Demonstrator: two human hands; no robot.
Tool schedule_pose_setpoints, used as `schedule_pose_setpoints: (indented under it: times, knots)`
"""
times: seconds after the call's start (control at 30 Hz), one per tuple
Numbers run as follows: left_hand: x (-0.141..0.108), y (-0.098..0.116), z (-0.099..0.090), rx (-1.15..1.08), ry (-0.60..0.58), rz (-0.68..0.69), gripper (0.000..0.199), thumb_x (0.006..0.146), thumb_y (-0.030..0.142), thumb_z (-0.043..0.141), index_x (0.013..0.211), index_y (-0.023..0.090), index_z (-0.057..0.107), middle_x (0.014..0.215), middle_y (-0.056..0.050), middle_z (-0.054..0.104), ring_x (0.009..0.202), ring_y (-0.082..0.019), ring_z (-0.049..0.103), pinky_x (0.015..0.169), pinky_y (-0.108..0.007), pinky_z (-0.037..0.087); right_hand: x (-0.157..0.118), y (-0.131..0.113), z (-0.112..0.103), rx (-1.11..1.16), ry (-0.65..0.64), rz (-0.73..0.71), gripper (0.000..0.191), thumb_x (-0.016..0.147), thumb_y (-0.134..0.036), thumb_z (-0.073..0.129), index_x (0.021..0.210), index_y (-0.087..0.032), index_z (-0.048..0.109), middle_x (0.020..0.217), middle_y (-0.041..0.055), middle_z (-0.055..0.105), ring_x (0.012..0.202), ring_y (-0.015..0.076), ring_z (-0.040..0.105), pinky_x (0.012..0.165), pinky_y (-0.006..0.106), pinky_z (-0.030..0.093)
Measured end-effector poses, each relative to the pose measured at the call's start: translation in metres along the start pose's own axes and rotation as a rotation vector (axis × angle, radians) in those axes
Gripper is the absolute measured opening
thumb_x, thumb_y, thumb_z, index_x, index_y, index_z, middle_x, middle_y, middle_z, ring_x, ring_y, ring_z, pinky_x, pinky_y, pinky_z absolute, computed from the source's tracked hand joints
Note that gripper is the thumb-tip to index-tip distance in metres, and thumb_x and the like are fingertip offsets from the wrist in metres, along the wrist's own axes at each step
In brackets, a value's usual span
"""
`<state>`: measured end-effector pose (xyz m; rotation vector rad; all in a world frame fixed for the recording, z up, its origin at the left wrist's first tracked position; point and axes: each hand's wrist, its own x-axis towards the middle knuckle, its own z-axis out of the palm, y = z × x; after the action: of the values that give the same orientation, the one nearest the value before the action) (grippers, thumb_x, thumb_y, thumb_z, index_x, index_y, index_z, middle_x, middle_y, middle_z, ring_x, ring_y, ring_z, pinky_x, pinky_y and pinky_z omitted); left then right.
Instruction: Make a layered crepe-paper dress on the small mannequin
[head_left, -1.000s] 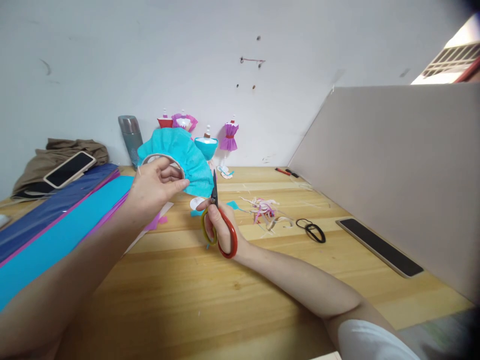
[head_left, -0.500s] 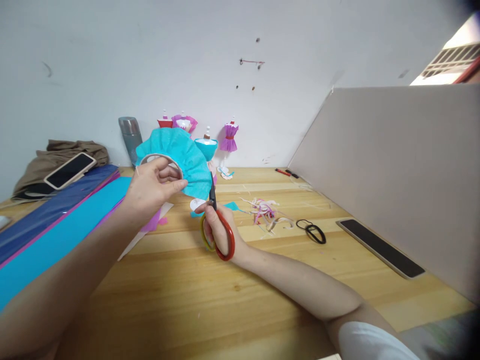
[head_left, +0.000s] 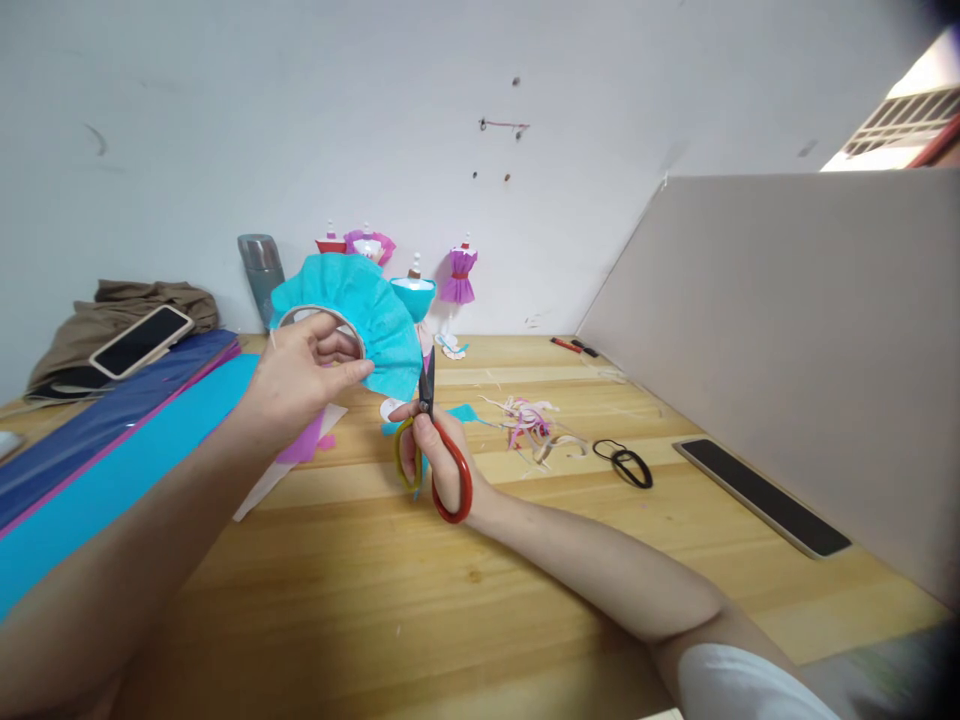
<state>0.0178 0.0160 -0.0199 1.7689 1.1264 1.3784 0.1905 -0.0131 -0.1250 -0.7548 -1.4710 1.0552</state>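
My left hand (head_left: 311,375) grips a ruffled turquoise paper ring (head_left: 360,300) by its inner rim, thumb in front and fingers through the hole. Scissors with one red and one yellow handle (head_left: 452,480) are in my right hand (head_left: 442,450). Their dark blades point up beside the ring's lower right edge, and the handles are spread somewhat. Behind the ring stand small dress forms, one with a turquoise top (head_left: 412,297) and one in a purple dress (head_left: 460,275).
Left lie blue and turquoise sheets (head_left: 142,470), a phone (head_left: 141,342) on brown cloth (head_left: 67,330), and a grey bottle (head_left: 261,275) behind. Right are paper strips (head_left: 529,420), a black band (head_left: 631,468), a long dark-topped object (head_left: 765,497) and a grey partition (head_left: 787,330).
The scissor handles have spread wider, the yellow one moving left. The blades have shifted slightly at the ring's edge. My left hand and the ring have hardly moved.
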Motion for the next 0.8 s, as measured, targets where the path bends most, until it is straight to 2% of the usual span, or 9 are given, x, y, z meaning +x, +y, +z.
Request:
schedule_pose_setpoints:
  times: [0.13,0.23,0.37,0.47,0.53,0.67,0.73,0.8]
  knots:
    - [0.002,0.001,-0.004,0.042,-0.064,-0.005,0.030,0.062,0.034,0.084,0.069,0.020,0.058,0.072,-0.002,0.066,0.076,-0.021,0.068,0.079,-0.035,0.059,0.001,0.000,0.000,-0.011,-0.002,-0.020,0.053,0.095,-0.072,0.046,0.098,-0.021,0.060,0.050,-0.0062,0.050,0.045,0.0137,0.047,0.051,0.030,0.037]
    - [0.003,0.005,-0.006,0.061,-0.083,-0.004,0.030,0.062,0.032,0.083,0.068,0.020,0.057,0.071,-0.002,0.065,0.076,-0.021,0.067,0.078,-0.035,0.058,0.002,0.002,0.000,0.045,0.047,-0.028,0.050,0.095,-0.070,0.047,0.100,-0.021,0.060,0.050,-0.0062,0.050,0.044,0.0137,0.047,0.050,0.029,0.038]
    - [0.003,0.013,-0.009,0.088,-0.041,-0.004,0.025,0.062,0.026,0.081,0.068,0.019,0.057,0.069,-0.001,0.063,0.074,-0.019,0.066,0.073,-0.032,0.056,0.002,0.005,0.000,0.081,0.093,-0.019,0.051,0.095,-0.068,0.047,0.103,-0.019,0.060,0.054,-0.0059,0.050,0.046,0.0135,0.049,0.048,0.028,0.038]
    - [0.003,0.018,-0.015,0.092,-0.001,-0.009,0.022,0.065,0.021,0.076,0.067,0.019,0.055,0.069,0.000,0.064,0.073,-0.016,0.063,0.071,-0.029,0.053,0.002,0.002,-0.001,0.028,0.054,0.008,0.048,0.096,-0.065,0.046,0.102,-0.019,0.058,0.053,-0.0066,0.048,0.046,0.0132,0.048,0.049,0.027,0.037]
    - [0.004,0.018,-0.023,0.102,0.048,0.011,0.022,0.065,0.021,0.076,0.068,0.019,0.055,0.070,0.000,0.064,0.073,-0.015,0.062,0.072,-0.029,0.052,0.002,-0.003,-0.001,-0.159,-0.044,0.038,0.043,0.095,-0.061,0.050,0.099,-0.020,0.059,0.059,-0.0045,0.052,0.051,0.0141,0.051,0.052,0.027,0.038]
    - [0.009,0.015,-0.037,0.173,0.179,0.094,0.026,0.064,0.021,0.078,0.067,0.019,0.053,0.074,0.001,0.064,0.076,-0.015,0.062,0.079,-0.031,0.052,-0.003,-0.015,0.003,-0.845,-0.393,0.095,0.038,0.082,-0.052,0.071,0.099,-0.018,0.066,0.080,0.0054,0.068,0.071,0.0208,0.062,0.060,0.029,0.038]
    - [0.010,0.014,-0.040,0.162,0.191,0.107,0.028,0.064,0.020,0.079,0.067,0.019,0.051,0.074,0.001,0.064,0.077,-0.015,0.062,0.080,-0.032,0.052,-0.008,-0.020,0.006,-1.098,-0.555,0.103,0.041,0.081,-0.048,0.072,0.107,-0.017,0.067,0.092,0.0112,0.073,0.076,0.0248,0.066,0.062,0.030,0.038]
    - [0.010,0.014,-0.038,0.103,0.143,0.089,0.025,0.065,0.020,0.078,0.068,0.019,0.053,0.072,0.001,0.064,0.074,-0.015,0.062,0.078,-0.032,0.053,-0.012,-0.024,0.006,-1.219,-0.708,0.089,0.037,0.081,-0.036,0.068,0.113,-0.017,0.067,0.101,0.0140,0.074,0.082,0.0270,0.069,0.062,0.030,0.039]
